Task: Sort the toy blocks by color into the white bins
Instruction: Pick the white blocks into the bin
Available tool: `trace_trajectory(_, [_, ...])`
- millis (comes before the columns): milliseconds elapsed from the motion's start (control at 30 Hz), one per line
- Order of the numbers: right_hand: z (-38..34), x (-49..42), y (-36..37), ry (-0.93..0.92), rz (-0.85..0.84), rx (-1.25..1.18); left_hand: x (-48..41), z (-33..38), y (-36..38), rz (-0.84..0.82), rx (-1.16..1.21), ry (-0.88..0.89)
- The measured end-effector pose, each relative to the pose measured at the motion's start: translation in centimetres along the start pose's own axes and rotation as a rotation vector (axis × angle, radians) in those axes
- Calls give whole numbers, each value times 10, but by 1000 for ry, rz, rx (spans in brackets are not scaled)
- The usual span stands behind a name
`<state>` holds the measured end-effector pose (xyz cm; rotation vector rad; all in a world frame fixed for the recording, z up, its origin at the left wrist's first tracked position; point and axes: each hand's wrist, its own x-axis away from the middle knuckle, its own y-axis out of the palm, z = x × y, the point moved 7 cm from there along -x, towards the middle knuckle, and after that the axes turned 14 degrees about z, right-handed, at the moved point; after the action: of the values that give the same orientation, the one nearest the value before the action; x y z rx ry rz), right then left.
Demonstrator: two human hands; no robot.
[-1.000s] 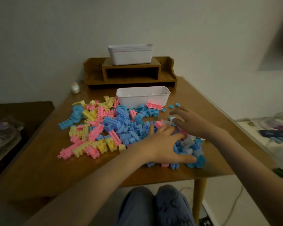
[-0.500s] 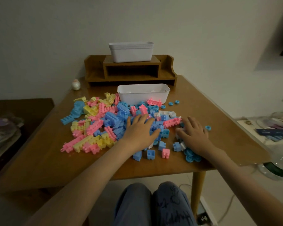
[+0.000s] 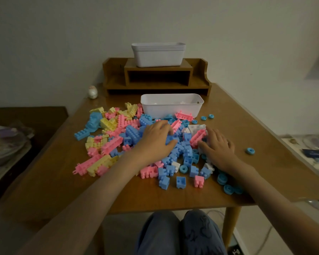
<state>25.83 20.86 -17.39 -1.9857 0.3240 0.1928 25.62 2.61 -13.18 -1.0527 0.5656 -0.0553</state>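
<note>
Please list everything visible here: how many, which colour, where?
toy blocks: many, pink, yellow, blue, few white, piled on the table's middle
blue rings: several, blue, loose right of the pile
white bin: one, white, on the table behind the pile
stacked bins: number unclear, white, on top of the shelf
shelf: one, brown wood, at the table's back edge
table: one, brown wood, against the wall
egg figure: one, whitish, left of the shelf
left hand: one, on the pile, fingers bent down, grip unclear
right hand: one, fingers spread flat on the pile's right part
knees: two, blue trousers, below the table's near edge
</note>
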Motion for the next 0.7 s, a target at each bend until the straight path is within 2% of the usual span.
trace_trajectory(100, [-6, 0, -12, -37, 10, -70, 14, 21, -6, -180, 168, 80])
trace_trajectory(167, [-10, -2, -21, -87, -6, -74, 24, 28, 0, -337, 102, 177])
trace_trajectory(233, [-14, -4, -24, -142, -68, -55, 29, 27, 9, -425, -5, 249])
trace_trajectory(333, [-20, -5, -24, -191, -118, -46, 27, 24, 13, -453, -56, 270])
trace_trajectory(500, [-23, -10, -24, -233, -53, -45, 20, 21, 16, -445, -166, 293])
trace_trajectory(633, [-28, -23, -28, -223, -95, -190, 12, 16, 14, -393, -116, 222])
trace_trajectory(700, [-29, -33, -26, -249, -88, -187, 8, 15, 10, -361, -42, 189])
